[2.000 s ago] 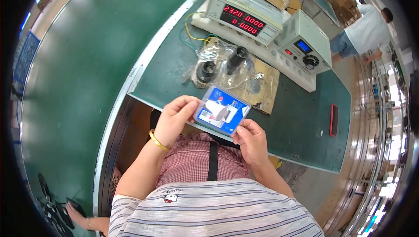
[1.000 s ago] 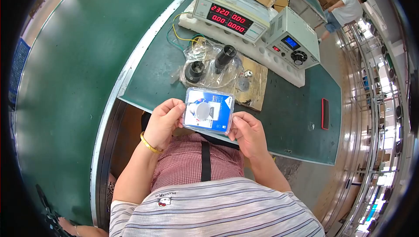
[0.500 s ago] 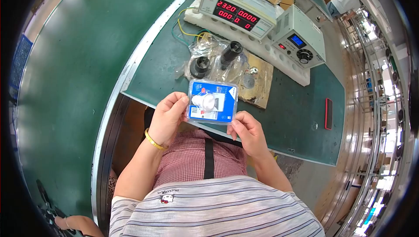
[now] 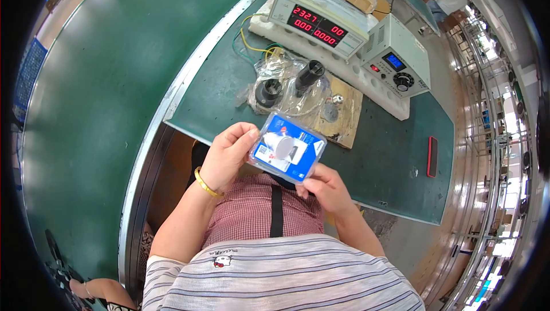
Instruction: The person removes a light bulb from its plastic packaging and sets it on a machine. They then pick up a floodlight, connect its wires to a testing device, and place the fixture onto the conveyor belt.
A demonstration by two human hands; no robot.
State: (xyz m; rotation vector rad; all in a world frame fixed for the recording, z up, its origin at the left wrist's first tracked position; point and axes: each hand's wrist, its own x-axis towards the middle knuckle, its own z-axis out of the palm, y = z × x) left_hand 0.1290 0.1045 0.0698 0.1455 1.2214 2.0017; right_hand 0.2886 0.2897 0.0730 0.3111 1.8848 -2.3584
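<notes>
A blue-and-white blister package with clear plastic edges is held tilted above my lap, at the table's near edge. My left hand pinches its left side between thumb and fingers; a yellow bangle sits on that wrist. The lower right corner is gripped by my right hand. Just beyond the package, two black cylindrical sockets, one short and one taller, stand in clear plastic wrap beside a worn wooden board that carries a small metal piece.
A power meter with red digits and a grey box with a dial rest on white foam at the back. A red-edged phone lies at the right. One person is far off; another's arm shows lower left.
The package has turned clockwise and shifted slightly right and down, still between both hands. My right hand has lowered a little. The meter's digits differ.
</notes>
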